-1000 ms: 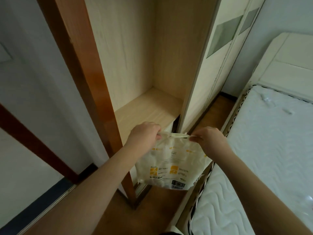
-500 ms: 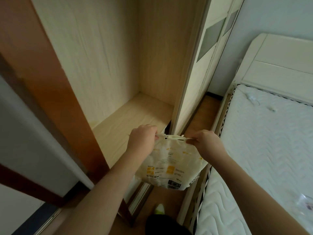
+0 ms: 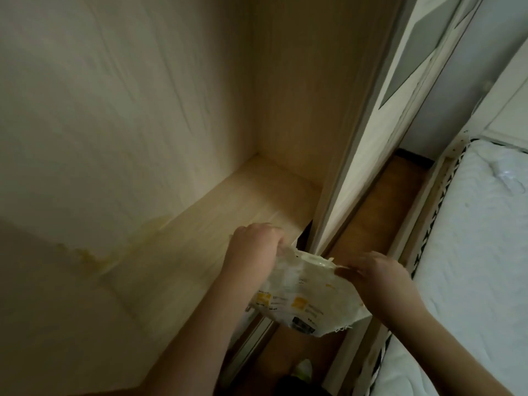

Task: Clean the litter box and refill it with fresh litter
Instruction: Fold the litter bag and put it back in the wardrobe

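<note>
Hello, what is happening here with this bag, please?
A person holds a white bag with yellow print by its top edge, the left hand gripping one end and the right hand pinching the other. The bag hangs in the air at the front of an open wardrobe, just beside its wooden shelf. A mattress lies on the right. No litter box is in view.

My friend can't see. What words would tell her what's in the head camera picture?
Two hands hold a white bag with yellow labels by its top corners, the left hand on one side and the right hand on the other, in front of a bare wooden wardrobe shelf. A white mattress lies to the right.
</note>
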The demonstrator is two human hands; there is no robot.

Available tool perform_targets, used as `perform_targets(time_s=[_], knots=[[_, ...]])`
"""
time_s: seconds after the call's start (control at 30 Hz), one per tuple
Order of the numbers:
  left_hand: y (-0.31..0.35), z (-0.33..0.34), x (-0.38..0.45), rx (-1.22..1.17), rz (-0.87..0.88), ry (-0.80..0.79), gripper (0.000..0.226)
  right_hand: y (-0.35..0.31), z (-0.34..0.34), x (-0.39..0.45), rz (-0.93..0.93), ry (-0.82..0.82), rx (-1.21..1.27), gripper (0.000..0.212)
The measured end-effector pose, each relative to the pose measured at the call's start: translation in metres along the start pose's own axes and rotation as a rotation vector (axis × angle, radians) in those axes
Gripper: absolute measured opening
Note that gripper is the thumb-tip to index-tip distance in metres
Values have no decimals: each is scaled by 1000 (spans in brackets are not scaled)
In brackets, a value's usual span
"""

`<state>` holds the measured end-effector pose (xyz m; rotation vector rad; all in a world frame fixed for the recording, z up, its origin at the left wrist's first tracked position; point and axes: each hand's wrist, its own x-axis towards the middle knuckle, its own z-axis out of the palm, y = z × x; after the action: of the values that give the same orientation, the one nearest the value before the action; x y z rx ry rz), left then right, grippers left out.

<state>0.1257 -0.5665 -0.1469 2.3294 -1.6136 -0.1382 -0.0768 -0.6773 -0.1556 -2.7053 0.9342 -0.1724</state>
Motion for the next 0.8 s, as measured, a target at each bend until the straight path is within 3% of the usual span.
perform_targets(time_s=[0.07, 0.23, 0.4, 0.6, 0.8], knots=[[-5, 3, 28, -1, 34, -18, 23, 16, -2, 25, -37, 41, 42, 7], [-23, 19, 79, -6, 52, -57, 10, 42, 3, 78, -74, -85, -22, 14], [-52, 32, 127, -80, 46, -14, 6, 51, 9, 125, -56, -30, 32, 7], [-95, 46, 183, -150, 51, -6, 4, 56, 30, 196, 103, -146, 83, 25], [-148, 24, 231, -54, 103, -63, 6, 21, 33, 254, 120, -196, 76, 33]])
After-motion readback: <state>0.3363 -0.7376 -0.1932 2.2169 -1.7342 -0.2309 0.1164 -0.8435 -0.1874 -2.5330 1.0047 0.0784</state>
